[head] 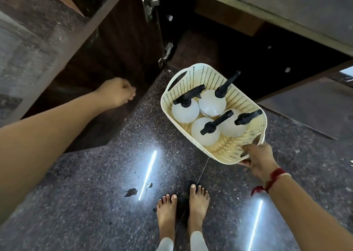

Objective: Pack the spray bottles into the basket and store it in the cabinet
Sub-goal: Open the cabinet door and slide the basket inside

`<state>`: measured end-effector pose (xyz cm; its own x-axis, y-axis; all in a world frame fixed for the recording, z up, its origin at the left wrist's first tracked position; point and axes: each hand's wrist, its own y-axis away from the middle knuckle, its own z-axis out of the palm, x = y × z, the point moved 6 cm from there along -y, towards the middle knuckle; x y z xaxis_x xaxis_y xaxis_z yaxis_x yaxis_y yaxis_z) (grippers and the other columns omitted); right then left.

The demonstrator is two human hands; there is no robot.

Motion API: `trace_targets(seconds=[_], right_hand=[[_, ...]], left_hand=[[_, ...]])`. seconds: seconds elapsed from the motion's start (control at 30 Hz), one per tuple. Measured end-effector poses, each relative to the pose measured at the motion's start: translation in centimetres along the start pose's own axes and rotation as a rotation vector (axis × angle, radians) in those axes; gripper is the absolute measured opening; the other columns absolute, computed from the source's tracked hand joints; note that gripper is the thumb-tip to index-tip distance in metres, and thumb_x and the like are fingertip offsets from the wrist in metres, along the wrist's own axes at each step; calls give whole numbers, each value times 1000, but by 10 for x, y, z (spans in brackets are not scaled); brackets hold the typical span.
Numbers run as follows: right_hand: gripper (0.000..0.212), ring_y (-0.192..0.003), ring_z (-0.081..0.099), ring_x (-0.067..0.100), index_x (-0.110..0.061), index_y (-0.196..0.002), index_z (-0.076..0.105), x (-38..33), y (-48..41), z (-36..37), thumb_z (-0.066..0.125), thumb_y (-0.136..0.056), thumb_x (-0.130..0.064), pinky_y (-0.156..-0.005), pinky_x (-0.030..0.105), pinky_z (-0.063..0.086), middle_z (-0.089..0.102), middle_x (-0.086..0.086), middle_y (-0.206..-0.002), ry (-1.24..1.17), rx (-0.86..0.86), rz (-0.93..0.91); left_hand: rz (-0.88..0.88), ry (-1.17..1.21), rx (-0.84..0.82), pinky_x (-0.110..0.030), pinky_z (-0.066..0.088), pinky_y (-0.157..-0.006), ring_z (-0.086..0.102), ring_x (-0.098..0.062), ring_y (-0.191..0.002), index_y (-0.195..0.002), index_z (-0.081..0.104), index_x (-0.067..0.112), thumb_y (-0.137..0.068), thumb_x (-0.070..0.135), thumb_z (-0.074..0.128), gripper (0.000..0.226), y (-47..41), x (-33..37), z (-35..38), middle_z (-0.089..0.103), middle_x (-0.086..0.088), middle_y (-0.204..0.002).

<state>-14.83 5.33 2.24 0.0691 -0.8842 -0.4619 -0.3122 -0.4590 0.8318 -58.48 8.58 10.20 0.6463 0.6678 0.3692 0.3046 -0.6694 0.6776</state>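
Observation:
A cream perforated basket (193,75) hangs above the floor in front of the open cabinet (219,46). Several white spray bottles (185,111) with black trigger heads stand upright inside it. My right hand (257,156) grips the basket's near handle. My left hand (117,93) rests with curled fingers against the edge of the dark wooden cabinet door (114,46), which is swung open to the left. The cabinet's inside is dark and its contents cannot be made out.
A stone countertop edge (286,8) overhangs the cabinet at the top right. Metal hinges (150,4) sit on the door's inner side. My bare feet (181,206) stand on the speckled dark floor (95,174), which carries small dark stains (131,192) and light reflections.

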Motion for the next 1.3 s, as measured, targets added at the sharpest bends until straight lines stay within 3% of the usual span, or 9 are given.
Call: trace_targets(seconds=[0.07,0.17,0.27,0.37,0.5,0.7,0.87,1.13,1.3], right_hand=[[22,-67,64,23,-10,-93,55,-6,-6,-1,52,-85,10,-40,32,51,64,7,-77,17,-4,-8],[22,-66,64,22,-10,-92,55,-17,-14,2,53,-85,11,-38,31,51,64,7,-77,26,-26,-21],[22,-67,64,23,-7,-97,55,-29,-25,10,52,-85,11,-37,32,51,64,8,-78,57,-47,-20],[22,-65,64,25,-4,-102,54,-44,-41,18,52,-85,11,-36,32,52,63,10,-79,90,-67,-28],[13,-54,65,23,-2,-92,56,-72,-65,27,53,-86,9,-34,29,50,64,11,-75,124,-73,-68],[26,-59,62,25,-2,-109,54,-127,-101,43,53,-85,9,-31,29,49,60,11,-75,209,-60,-171],[44,-65,62,27,0,-125,49,-154,-127,55,51,-83,14,-33,33,51,63,18,-103,264,-72,-225],[44,-65,62,28,-1,-126,49,-165,-162,61,49,-85,14,-33,33,51,63,20,-115,261,-72,-250],[48,-97,63,39,-3,-129,48,-182,-179,66,50,-85,14,-33,35,52,55,20,-132,246,-67,-250]], left_hand=[[-35,118,15,-43,50,-92,61,-34,-104,-105,63,10,-93,50,46,45,-13,22,21,65,-15,-109],[-55,225,-199,-38,49,-85,60,-26,-101,-128,50,14,-93,55,43,54,-16,55,57,60,-10,-113],[-63,161,-151,-37,54,-77,66,-25,-83,-109,54,9,-96,17,50,16,-28,66,72,66,-17,-110],[-57,70,8,-43,58,-79,70,-29,-84,-109,59,-1,-87,-3,56,22,-46,79,72,70,-20,-100],[16,-3,85,-42,58,-80,71,-28,-86,-110,63,-3,-82,-4,64,28,-70,97,61,72,-20,-94],[49,109,161,-42,59,-78,72,-26,-77,-104,64,-5,-87,0,60,18,-110,108,64,72,-20,-89],[46,137,191,-43,59,-77,72,-28,-76,-103,64,-7,-88,2,62,18,-138,107,76,72,-22,-87],[100,126,226,-42,58,-81,71,-27,-83,-105,64,-5,-82,-1,68,24,-163,119,83,71,-20,-97],[126,134,241,-40,59,-79,72,-25,-79,-107,64,-3,-89,1,61,19,-174,132,78,72,-19,-97]])
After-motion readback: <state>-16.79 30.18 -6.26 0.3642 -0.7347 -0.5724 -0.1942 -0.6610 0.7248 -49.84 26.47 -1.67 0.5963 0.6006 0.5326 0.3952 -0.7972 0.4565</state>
